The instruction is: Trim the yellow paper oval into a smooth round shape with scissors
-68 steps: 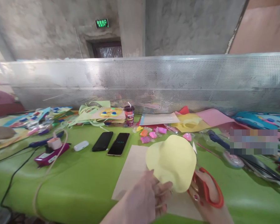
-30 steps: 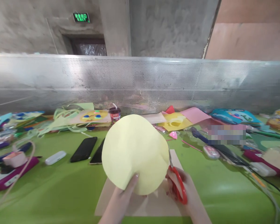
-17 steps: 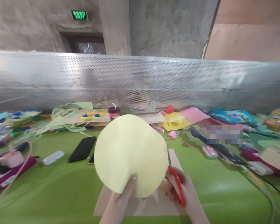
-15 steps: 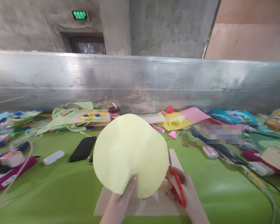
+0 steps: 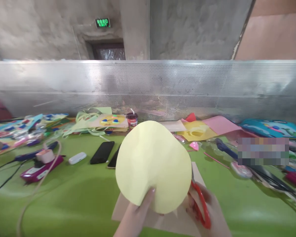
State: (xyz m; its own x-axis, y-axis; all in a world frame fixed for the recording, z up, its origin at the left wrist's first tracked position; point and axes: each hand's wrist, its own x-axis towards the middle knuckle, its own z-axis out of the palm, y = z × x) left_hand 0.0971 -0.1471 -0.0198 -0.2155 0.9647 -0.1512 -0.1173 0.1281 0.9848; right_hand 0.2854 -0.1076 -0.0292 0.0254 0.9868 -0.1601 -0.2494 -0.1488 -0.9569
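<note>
A large, roughly round sheet of pale yellow paper (image 5: 154,161) is held up in front of me. My left hand (image 5: 144,205) grips its lower edge, thumb on the near face and the other fingers hidden behind. In my right hand (image 5: 208,204) is a pair of scissors with red handles (image 5: 204,207). The blades stand at the paper's right edge, partly hidden, so I cannot tell whether they touch it. Beneath both hands a beige sheet (image 5: 128,210) lies on the green table (image 5: 76,204).
Two phones, one a black phone (image 5: 102,152), and a white case (image 5: 77,158) lie left, near a purple power strip (image 5: 41,169) with cables. Behind are a drink cup (image 5: 132,121), yellow paper (image 5: 197,130) and pink paper (image 5: 222,124). A perforated metal panel (image 5: 143,79) closes the back.
The whole view has swung left, so everything appears farther right. Both hands keep their hold on the round paper and scissors, with little change between them.
</note>
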